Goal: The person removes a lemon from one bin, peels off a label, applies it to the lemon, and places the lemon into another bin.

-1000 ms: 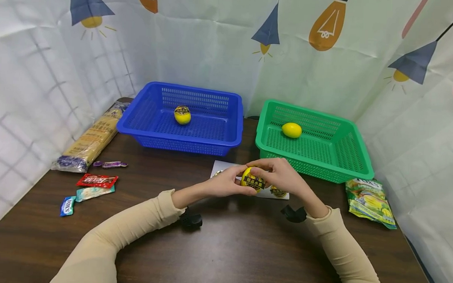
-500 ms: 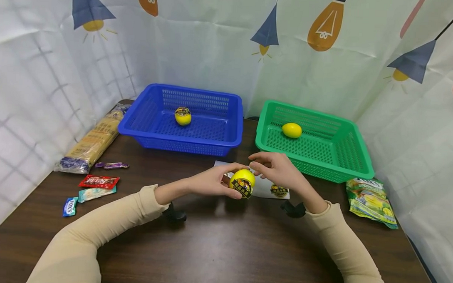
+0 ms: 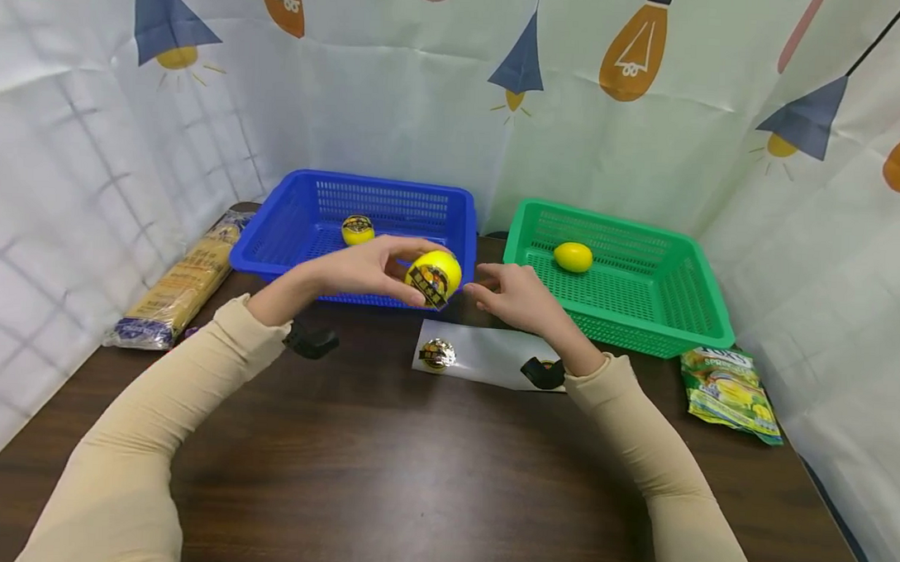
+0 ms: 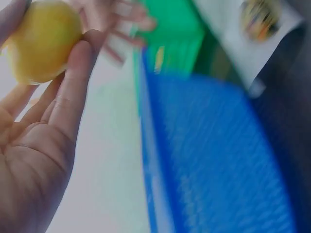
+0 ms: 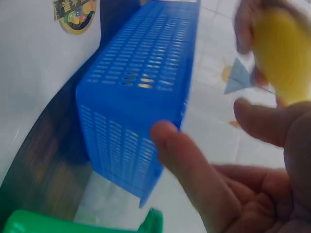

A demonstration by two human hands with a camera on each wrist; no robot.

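Yellow fruits (image 3: 441, 268) number three, left grip (image 3: 359, 269) holding one.

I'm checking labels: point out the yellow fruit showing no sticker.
The plain fruit in the green basket. The fruit in the blue basket and the held fruit in the left hand each show a dark sticker.

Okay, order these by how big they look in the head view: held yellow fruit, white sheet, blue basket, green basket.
Largest: blue basket and green basket, too alike to rank
Then: white sheet
Smallest: held yellow fruit
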